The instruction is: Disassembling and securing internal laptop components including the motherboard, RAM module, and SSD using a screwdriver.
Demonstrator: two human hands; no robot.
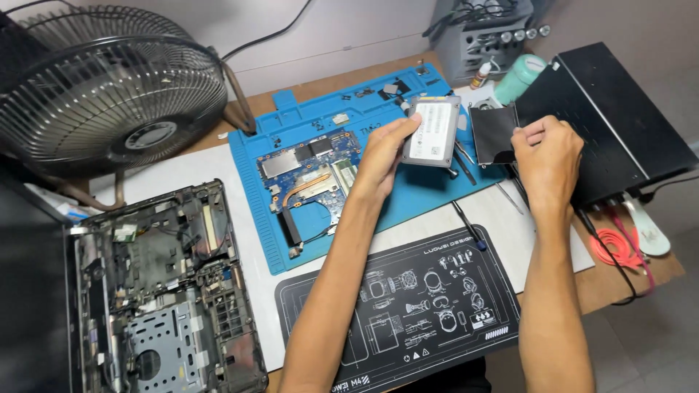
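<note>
Drive (434, 132) pinched at its left edge by left hand (382, 154), held tilted above blue repair mat (408, 200), label side up toward camera. Grip looks like thumb and fingertips only, no support under far side.

Right hand (547, 156) curled narrow, fingers closed near corner of black sheet (494, 132) just right of drive; cannot tell whether pinching sheet or something small, knuckles hide it.

Risks, judged from this frame:
- One-edge pinch on drive: slip likely drops it onto tweezers (463, 160) or bare motherboard (309, 178) lying on same mat just left and below. Impact on board components, or dent on drive connector.
- Loose screws (364, 93) and small parts scattered along mat top edge: sweep of either forearm could scatter them.
- Screwdriver (466, 227) lying between blue mat and black mat (397, 313), right under left forearm path; easy to knock off desk.
- Open laptop chassis (164, 291) at left, internals exposed, near desk edge; elbow bump possible.
- Fan (109, 94) close behind mat: if running, could blow light parts. Cannot tell if spinning.
- Red cable (619, 251) looped at right desk edge, snag hazard for right wrist.
</note>
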